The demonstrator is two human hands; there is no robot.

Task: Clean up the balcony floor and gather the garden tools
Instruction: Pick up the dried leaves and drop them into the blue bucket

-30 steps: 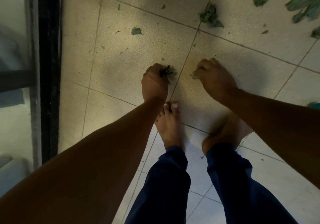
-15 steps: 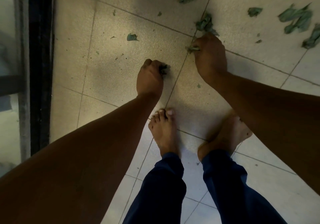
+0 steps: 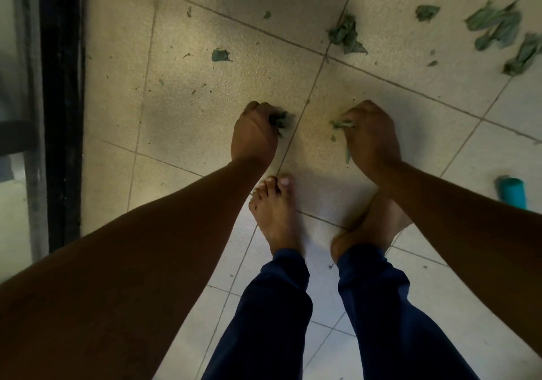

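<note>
Torn green leaf scraps [image 3: 346,34] litter the beige tiled balcony floor [image 3: 181,109] ahead of my feet, so I judge much sweeping-up remains, and I see no garden tools. My left hand [image 3: 253,136] grips a leaf clump; my right hand [image 3: 371,137] pinches another, both arms reaching low.

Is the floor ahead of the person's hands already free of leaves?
No, several green leaves lie scattered on the tiles beyond the left hand and right hand.
</note>
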